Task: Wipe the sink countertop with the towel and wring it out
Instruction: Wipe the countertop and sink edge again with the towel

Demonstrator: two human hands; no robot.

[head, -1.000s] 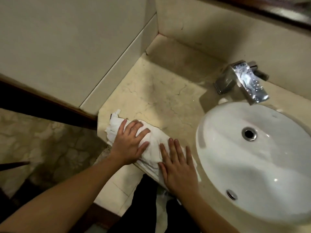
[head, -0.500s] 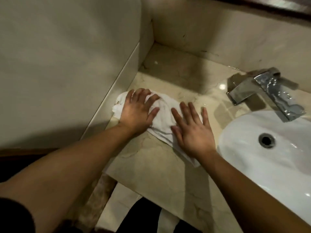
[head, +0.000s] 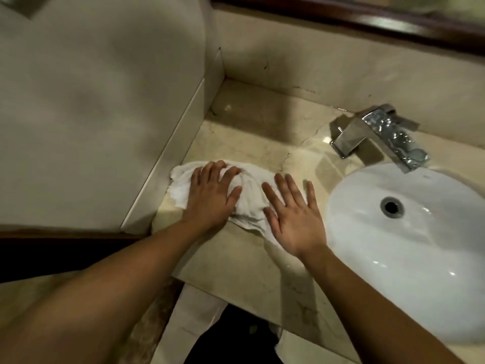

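Observation:
A crumpled white towel [head: 249,191] lies on the beige marble countertop [head: 246,143], left of the sink. My left hand [head: 212,195] presses flat on the towel's left half, fingers spread. Flat on the towel's right end lies my right hand [head: 294,216], fingers straight and pointing away from me. The towel's left edge lies close to the side wall's ledge. Both palms hide part of the cloth.
A white oval basin [head: 367,232] with a drain sits at the right. A chrome faucet [head: 380,132] stands behind it. A tiled side wall [head: 91,114] bounds the counter on the left, a back wall behind. The counter's front edge [head: 225,287] is near my body.
Both hands have pushed the towel from the counter's front edge toward the back, along the left wall. A wet sheen shows on the marble near the faucet.

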